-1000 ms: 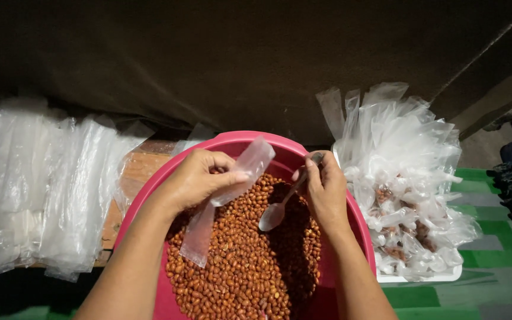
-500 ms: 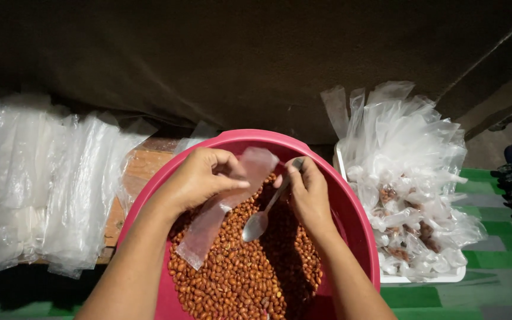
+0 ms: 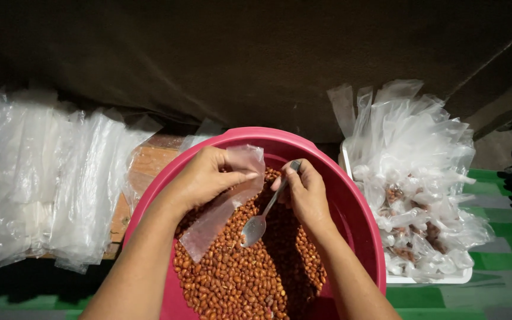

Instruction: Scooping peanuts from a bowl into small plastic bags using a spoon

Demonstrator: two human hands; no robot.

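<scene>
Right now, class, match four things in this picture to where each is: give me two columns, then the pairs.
1 spoon
2 empty bag
3 flat bag stack
4 filled bags

A far left, beside the basin
B right hand
C white tray on the right
D left hand

Pairs: 1-B, 2-D, 3-A, 4-C

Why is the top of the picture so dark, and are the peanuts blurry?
Head view: light falls only on the hands, the pink basin and the clear bags, so the background stays black. The peanuts look sharp. The bags glare white, and the right hand shades nuts beneath.
</scene>
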